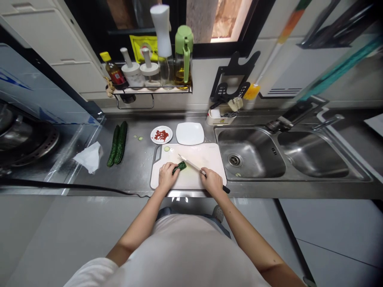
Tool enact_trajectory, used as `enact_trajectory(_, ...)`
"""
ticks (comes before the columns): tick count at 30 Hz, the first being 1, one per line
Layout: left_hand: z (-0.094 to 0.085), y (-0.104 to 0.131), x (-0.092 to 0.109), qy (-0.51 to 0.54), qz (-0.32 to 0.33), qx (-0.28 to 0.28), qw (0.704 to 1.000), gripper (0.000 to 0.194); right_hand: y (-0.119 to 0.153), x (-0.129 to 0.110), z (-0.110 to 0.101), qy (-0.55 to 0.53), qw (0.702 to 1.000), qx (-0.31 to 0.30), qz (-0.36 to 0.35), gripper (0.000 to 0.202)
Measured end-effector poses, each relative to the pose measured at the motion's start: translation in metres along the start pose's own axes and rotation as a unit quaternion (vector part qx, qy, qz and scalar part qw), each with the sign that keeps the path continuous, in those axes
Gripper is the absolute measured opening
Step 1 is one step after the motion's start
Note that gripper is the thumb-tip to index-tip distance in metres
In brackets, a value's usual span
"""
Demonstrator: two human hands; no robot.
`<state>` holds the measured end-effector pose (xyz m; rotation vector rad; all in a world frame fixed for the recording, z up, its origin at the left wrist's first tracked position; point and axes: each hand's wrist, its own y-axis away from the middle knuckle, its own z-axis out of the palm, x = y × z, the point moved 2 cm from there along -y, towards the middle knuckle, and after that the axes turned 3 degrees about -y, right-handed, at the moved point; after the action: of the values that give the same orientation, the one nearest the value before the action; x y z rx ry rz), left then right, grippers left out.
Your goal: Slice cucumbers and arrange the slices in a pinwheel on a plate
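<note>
My left hand (167,175) is closed on a short piece of cucumber (180,167) lying on the white cutting board (197,181). In my right hand (212,181) is a kitchen knife (191,164), its black handle running under the palm. The blade points up and left, its tip just beyond the cucumber piece; whether the edge touches it I cannot tell. A thin cucumber slice (166,148) rests near the board's upper left corner. Behind the board stand a white plate (190,133) and a smaller plate (153,135) of chopped red bits (161,136).
Two whole cucumbers (117,143) lie to the left, near a crumpled white tissue (89,157). A double steel sink (251,151) is on the right. Condiment bottles stand on a wall rack (152,91). A black cord (89,186) runs along the counter's front left edge.
</note>
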<state>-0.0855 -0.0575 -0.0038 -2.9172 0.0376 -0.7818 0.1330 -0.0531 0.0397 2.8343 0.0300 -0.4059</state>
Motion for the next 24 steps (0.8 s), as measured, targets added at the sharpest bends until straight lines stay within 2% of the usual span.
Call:
enact_trajectory(7, 0.002, 0.000, 0.000, -0.011, 0.035, 0.024, 0.999, 0.020, 0.003, -0.005, -0.001, -0.091, 0.996, -0.018, 0.005, 0.033)
enact_trajectory(13, 0.004, -0.008, 0.003, -0.006, 0.066, 0.039, 0.997, 0.018, -0.002, -0.007, 0.004, -0.157, 0.987, -0.004, -0.040, 0.030)
enact_trajectory(18, 0.003, -0.013, 0.006, -0.010, 0.089, 0.042, 0.995, 0.018, -0.004, -0.012, -0.001, -0.112, 0.993, -0.008, -0.035, 0.034)
enact_trajectory(24, 0.009, -0.017, 0.007, 0.004, 0.134, 0.034, 0.990, 0.023, -0.004, -0.024, -0.010, -0.026, 0.997, -0.058, -0.033, 0.036)
